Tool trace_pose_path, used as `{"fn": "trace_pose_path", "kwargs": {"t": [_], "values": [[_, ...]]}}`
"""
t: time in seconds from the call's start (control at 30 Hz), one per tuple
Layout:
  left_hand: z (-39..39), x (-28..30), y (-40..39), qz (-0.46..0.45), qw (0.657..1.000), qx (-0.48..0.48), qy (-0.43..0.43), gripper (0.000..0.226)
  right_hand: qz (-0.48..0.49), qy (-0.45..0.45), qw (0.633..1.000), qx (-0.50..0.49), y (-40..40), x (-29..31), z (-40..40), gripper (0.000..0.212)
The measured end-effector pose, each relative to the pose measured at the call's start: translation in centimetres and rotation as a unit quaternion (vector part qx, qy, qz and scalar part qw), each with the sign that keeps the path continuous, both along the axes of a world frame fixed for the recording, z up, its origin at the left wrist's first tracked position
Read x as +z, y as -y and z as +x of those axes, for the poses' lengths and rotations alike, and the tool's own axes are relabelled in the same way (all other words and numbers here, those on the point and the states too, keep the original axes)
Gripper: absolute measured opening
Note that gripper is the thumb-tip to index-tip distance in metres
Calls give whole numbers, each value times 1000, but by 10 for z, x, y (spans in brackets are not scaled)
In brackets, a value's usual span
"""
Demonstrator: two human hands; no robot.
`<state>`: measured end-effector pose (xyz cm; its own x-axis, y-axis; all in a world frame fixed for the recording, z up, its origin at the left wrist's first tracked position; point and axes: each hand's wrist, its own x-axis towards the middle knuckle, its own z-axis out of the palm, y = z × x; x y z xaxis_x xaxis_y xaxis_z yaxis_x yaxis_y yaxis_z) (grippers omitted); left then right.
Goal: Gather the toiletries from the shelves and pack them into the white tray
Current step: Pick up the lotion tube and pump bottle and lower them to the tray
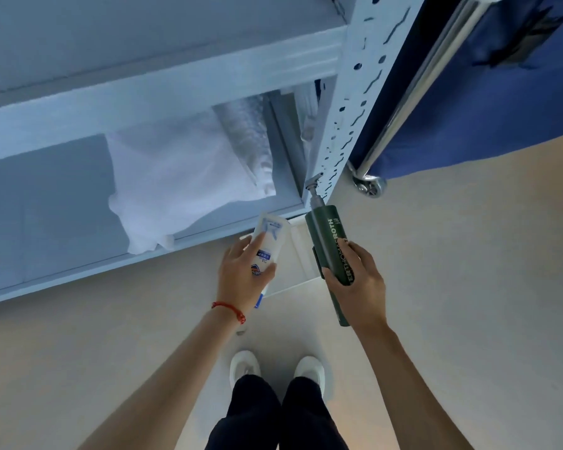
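Seen from above: white shoes [277,368] on a pale floor [452,287]. Both forearms reach forward. The left hand [241,274], a red cord at its wrist, curls its fingers round a white tube [270,241]. The right hand [355,280] wraps round the lower body of a green bottle [325,235], pump pointing away. Both hang above a white tray [301,251] on the floor, partly hidden. The tube looks light and squashy; the bottle stiffer, likely heavier, smooth, so best gripped mid-body. Beyond stand pale shelves [143,99] holding white cloth [176,177].
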<state>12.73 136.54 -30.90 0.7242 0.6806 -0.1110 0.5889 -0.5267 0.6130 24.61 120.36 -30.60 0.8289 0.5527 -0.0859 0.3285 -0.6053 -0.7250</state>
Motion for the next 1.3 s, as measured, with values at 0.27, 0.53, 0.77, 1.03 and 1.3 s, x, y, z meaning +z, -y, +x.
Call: {"fn": "trace_pose_path", "kwargs": {"t": [0.27,0.53,0.77,1.03,1.3], "values": [[-5,-164,-13,-9,1000,10,-20,63,-16,9,1000,24,-28,-166,7,53],[16,-308,-32,-20,999,23,-23,56,5,20,999,37,-63,-306,28,53],[30,-382,-40,-12,1000,20,3,56,41,61,995,60,-86,-373,44,54],[38,-420,-44,-18,999,36,15,56,7,76,995,70,-87,-410,47,70],[46,-437,-43,-58,997,40,-18,55,-73,41,995,62,-78,-423,58,78]]}}
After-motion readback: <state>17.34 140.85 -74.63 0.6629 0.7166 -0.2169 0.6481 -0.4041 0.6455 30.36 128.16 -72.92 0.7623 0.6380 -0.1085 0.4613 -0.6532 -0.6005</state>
